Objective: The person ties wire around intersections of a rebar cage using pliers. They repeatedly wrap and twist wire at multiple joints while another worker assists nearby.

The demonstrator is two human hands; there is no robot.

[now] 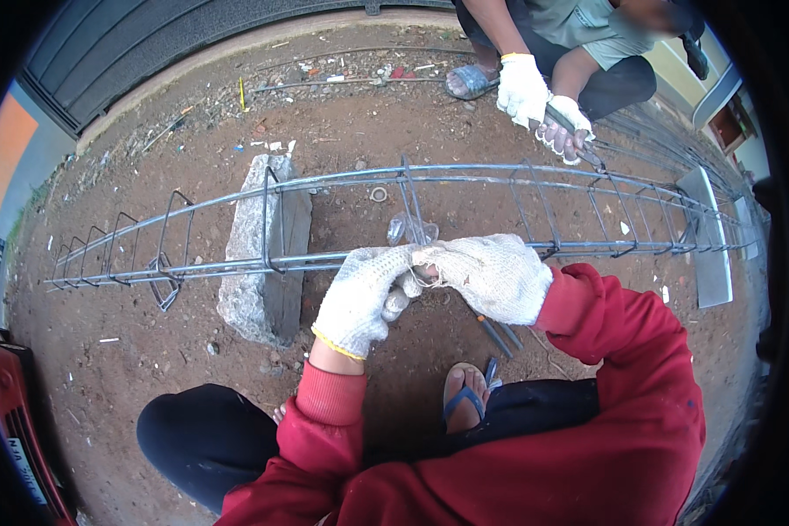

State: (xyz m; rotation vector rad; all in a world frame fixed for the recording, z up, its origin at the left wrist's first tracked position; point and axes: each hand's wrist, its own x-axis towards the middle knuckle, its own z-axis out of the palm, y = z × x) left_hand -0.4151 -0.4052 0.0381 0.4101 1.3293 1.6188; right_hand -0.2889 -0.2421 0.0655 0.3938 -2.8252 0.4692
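Observation:
A long rebar cage (324, 181) of thin steel bars with square stirrups (272, 219) lies across in front of me. My left hand (364, 294), in a white knit glove, is closed at the near bars. Against it, my right hand (491, 276), gloved alike, has its fingers pinched together. Their fingertips meet beside a stirrup (409, 197); thin strands show there, but what each hand grips is hidden. Behind the fingers sits a clear plastic bag (399, 230). On the ground below my right hand lies a tool with two dark handles (498, 335).
A rough concrete block (241, 254) supports the cage at left, a pale slab (708, 245) at right. A co-worker's gloved hands (543, 110) work pincers (563, 121) on the far bar. A loose stirrup (162, 289) hangs at left. Steel rods (640, 131) lie at the far right.

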